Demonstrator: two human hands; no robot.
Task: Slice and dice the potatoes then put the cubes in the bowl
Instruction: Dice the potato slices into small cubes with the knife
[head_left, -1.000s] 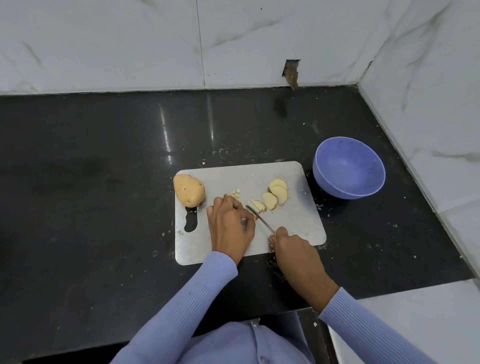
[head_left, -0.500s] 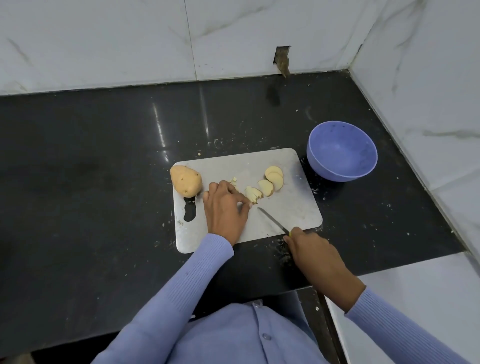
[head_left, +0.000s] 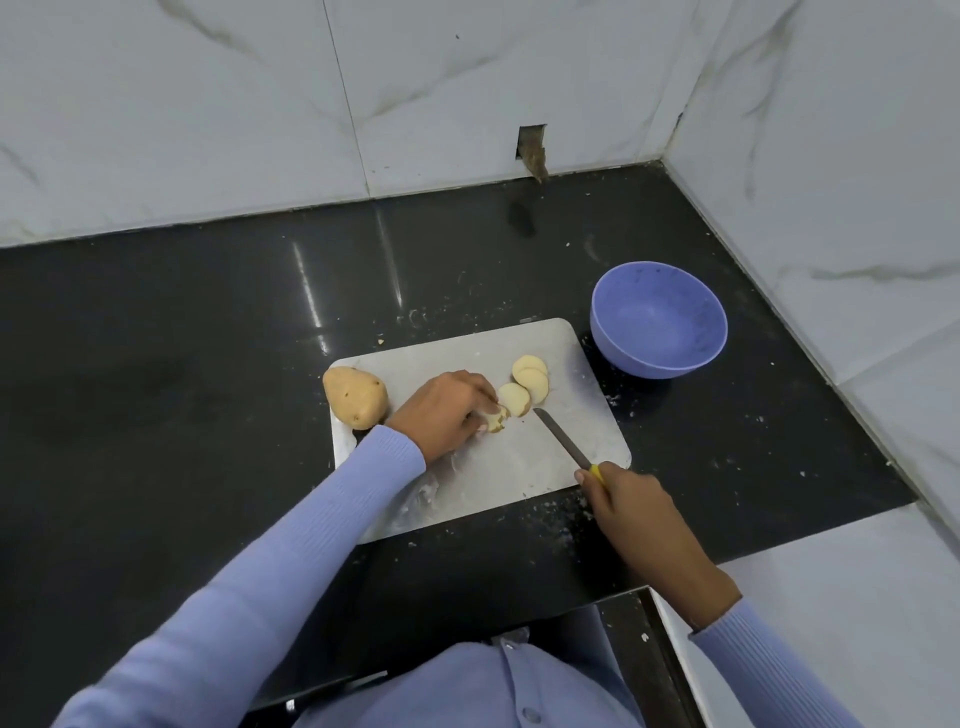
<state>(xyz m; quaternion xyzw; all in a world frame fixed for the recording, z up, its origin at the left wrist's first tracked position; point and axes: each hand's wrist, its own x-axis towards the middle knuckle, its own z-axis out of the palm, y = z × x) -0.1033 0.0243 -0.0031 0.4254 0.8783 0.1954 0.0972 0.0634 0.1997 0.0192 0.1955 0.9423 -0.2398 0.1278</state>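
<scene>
A pale cutting board (head_left: 571, 364) lies on the black counter. A whole potato (head_left: 356, 397) sits at the board's left end. My left hand (head_left: 447, 410) is over the board's middle, its fingers curled round a potato piece (head_left: 496, 418). Round potato slices (head_left: 530, 382) lie just right of it. My right hand (head_left: 631, 506) grips the yellow handle of a knife (head_left: 563, 439) at the board's front right corner; the blade lies low over the board, its tip near the slices. An empty blue bowl (head_left: 658, 318) stands right of the board.
White marble walls close the counter at the back and right. A small hole (head_left: 532, 153) shows in the back wall. The counter's front edge runs just below the board, with a white surface (head_left: 831, 597) at the lower right. Potato crumbs dot the counter around the board.
My right hand pulled the knife back from the potato piece toward the board's front right corner. My left hand stayed on the piece. The camera view shifted.
</scene>
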